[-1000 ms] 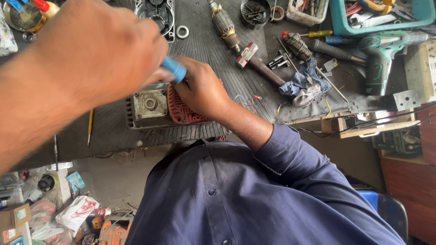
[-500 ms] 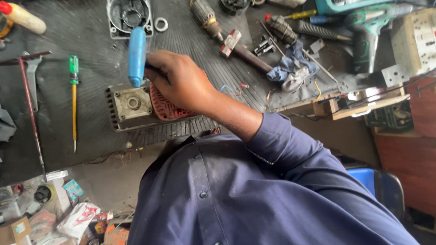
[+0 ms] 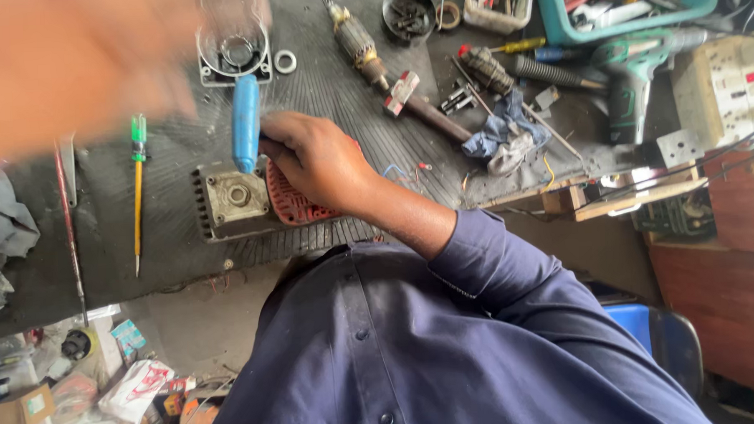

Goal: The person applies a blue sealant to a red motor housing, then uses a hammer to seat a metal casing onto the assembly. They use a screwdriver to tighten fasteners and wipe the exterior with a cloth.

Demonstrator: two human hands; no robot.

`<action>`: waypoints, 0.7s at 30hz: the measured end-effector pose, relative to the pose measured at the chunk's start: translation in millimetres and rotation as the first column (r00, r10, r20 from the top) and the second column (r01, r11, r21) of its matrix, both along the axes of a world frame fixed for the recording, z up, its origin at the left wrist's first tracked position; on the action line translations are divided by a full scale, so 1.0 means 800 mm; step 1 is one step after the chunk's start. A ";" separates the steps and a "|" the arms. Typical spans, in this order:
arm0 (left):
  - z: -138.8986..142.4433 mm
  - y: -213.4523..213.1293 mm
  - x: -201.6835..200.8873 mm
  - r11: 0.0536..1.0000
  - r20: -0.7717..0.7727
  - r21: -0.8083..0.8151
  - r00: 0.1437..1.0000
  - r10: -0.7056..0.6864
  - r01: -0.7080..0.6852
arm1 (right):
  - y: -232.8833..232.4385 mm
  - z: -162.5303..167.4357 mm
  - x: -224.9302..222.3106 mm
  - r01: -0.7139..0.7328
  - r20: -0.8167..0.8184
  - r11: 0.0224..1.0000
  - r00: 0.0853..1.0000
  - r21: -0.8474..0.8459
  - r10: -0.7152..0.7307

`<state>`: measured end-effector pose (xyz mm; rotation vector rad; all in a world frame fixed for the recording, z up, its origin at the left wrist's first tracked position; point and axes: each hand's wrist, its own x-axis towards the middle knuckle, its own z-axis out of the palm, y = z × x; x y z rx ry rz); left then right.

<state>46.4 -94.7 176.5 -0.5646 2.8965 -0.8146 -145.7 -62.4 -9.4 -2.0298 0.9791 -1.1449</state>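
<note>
Head view: the right hand (image 3: 317, 160) sits at the middle of the bench (image 3: 348, 96), its fingers clenched around the lower end of a blue-handled screwdriver (image 3: 245, 123) that stands nearly upright. The tip is planted at the upper edge of a grey motor housing (image 3: 230, 199), hidden where it meets the metal. The housing lies flat at 7 o'clock from the hand, and its red vented cover (image 3: 297, 208) is tucked under the palm, so the same hand seems to pin the part while it drives. The left hand (image 3: 71, 64) is raised at 10 o'clock, close to the camera and smeared by blur; whether its fingers are released or closed I cannot tell, and it touches nothing visible. To do this well, I judge that the shaft should stay square to the fastener with steady downward pressure so the tip does not ride out, and that the heel of the palm should hold the housing from sliding on the ribbed mat. The free hand would serve better steadying the grey end of the housing. A round housing part (image 3: 234, 50) and a washer (image 3: 285, 61) lie at 12 o'clock, an armature (image 3: 356, 39) at 1 o'clock, and a green-handled screwdriver (image 3: 138, 191) at 9 o'clock, all apart from the work.
</note>
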 end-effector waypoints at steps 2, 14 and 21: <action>0.000 -0.001 0.005 0.995 -0.038 -0.070 0.996 -0.079 0.077 | 0.000 0.002 0.001 0.005 -0.004 1.000 1.000 -0.006 -0.005; -0.069 0.004 -0.026 0.007 0.027 0.997 0.407 0.913 -0.082 | 0.008 0.024 -0.001 0.018 -0.002 0.993 1.000 0.115 -0.018; -0.137 0.057 -0.003 -0.256 0.276 0.570 0.112 0.955 0.781 | 0.017 0.053 -0.018 -0.349 0.546 0.936 0.775 -0.048 0.317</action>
